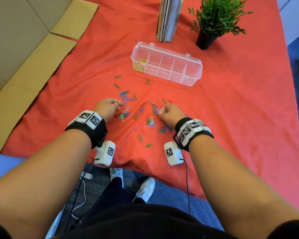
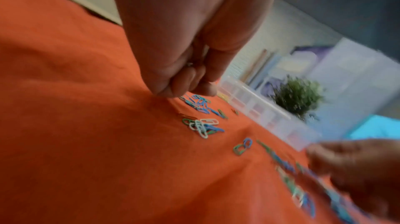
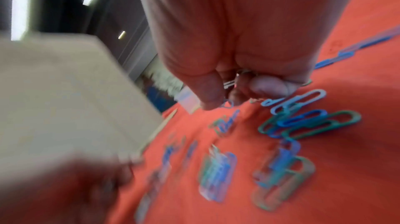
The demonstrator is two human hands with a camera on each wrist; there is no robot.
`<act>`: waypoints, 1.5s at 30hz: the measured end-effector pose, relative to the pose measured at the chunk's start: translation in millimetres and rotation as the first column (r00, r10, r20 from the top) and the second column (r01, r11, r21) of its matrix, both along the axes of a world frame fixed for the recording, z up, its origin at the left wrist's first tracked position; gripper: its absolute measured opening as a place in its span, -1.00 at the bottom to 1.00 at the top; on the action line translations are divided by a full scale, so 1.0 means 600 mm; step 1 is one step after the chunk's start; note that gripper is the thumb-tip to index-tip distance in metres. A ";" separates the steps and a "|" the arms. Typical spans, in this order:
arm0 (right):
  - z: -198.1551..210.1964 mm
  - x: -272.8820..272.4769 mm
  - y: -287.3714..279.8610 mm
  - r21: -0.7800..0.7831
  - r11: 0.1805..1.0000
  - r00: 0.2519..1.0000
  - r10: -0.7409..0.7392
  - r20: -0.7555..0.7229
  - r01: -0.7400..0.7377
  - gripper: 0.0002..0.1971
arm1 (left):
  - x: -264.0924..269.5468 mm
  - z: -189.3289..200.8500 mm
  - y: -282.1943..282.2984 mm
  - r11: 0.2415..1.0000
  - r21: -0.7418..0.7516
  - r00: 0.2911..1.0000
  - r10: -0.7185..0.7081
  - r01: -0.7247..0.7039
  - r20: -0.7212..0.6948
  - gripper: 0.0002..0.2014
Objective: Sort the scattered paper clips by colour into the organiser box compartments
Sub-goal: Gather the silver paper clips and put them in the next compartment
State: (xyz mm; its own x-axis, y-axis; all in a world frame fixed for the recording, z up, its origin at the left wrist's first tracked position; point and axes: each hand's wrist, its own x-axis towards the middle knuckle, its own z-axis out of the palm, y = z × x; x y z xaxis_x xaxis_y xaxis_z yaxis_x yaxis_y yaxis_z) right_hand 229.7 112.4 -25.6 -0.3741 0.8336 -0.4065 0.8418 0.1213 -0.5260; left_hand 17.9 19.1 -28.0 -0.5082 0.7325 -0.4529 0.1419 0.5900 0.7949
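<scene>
Blue, green and white paper clips (image 1: 141, 110) lie scattered on the orange cloth (image 1: 231, 109) between my hands. The clear organiser box (image 1: 192, 80) stands open behind them, with yellow clips (image 1: 139, 66) in its left end compartment; the other compartments look bare. My left hand (image 1: 116, 104) hovers by a blue-green cluster (image 1: 126, 97), fingers curled; in the left wrist view a small pale clip end (image 2: 190, 64) glints between them. My right hand (image 1: 162, 111) pinches white clips (image 3: 230, 83) in curled fingers, just above a blue and green heap (image 3: 303, 121).
An upright stack of books (image 1: 169, 18) and a potted plant (image 1: 219, 16) stand behind the organiser. Open cardboard flaps (image 1: 33, 57) border the cloth on the left. A few red clips (image 1: 189, 109) barely show against the cloth. The table's front edge is near my wrists.
</scene>
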 end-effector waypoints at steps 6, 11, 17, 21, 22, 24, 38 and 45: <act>0.028 0.037 0.021 -0.566 0.777 0.694 -0.568 -0.443 0.274 -0.73 | 0.021 -0.014 0.008 0.927 -0.155 0.747 -0.368 0.342 -0.554 -0.76; 0.048 0.080 0.023 -0.838 0.509 0.430 -0.813 -0.392 0.198 -0.77 | 0.036 -0.026 0.017 0.926 -0.169 0.704 -0.368 0.338 -0.607 -0.84; 0.015 0.080 0.025 -0.517 0.748 0.741 -0.609 -0.285 0.416 -0.77 | 0.042 -0.025 0.023 0.938 -0.122 0.753 -0.335 0.326 -0.566 -0.89; -0.005 0.075 0.021 -0.104 0.976 0.980 -0.195 -0.037 0.190 -0.77 | 0.032 -0.007 0.017 0.976 -0.046 0.914 -0.217 0.214 -0.344 -0.78; -0.008 0.075 0.016 -0.045 0.989 0.990 -0.138 0.019 0.139 -0.82 | 0.030 -0.001 0.017 0.984 -0.048 0.958 -0.177 0.171 -0.223 -0.74; -0.019 0.075 0.004 0.041 0.998 0.993 -0.047 0.111 0.043 -0.82 | 0.025 0.009 0.012 0.999 -0.040 0.995 0.008 -0.004 0.098 -0.74; 0.001 0.035 -0.008 -0.134 0.985 0.978 -0.133 -0.163 0.112 -0.72 | 0.009 0.038 -0.030 0.973 -0.098 0.776 0.226 -0.209 0.589 -0.85; 0.030 0.047 0.001 -0.596 0.749 0.564 -0.637 -0.526 0.290 -0.77 | 0.016 0.029 -0.026 0.991 -0.041 0.832 0.129 -0.128 0.539 -0.69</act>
State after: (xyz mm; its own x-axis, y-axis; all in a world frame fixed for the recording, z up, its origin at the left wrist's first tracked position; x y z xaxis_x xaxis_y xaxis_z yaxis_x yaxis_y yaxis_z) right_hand 257.6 113.2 -7.8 -0.2839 0.7879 -0.5464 0.1028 -0.5416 -0.8344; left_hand 27.8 3.3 -10.5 -0.2722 0.6759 -0.6849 -0.3861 0.5752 0.7211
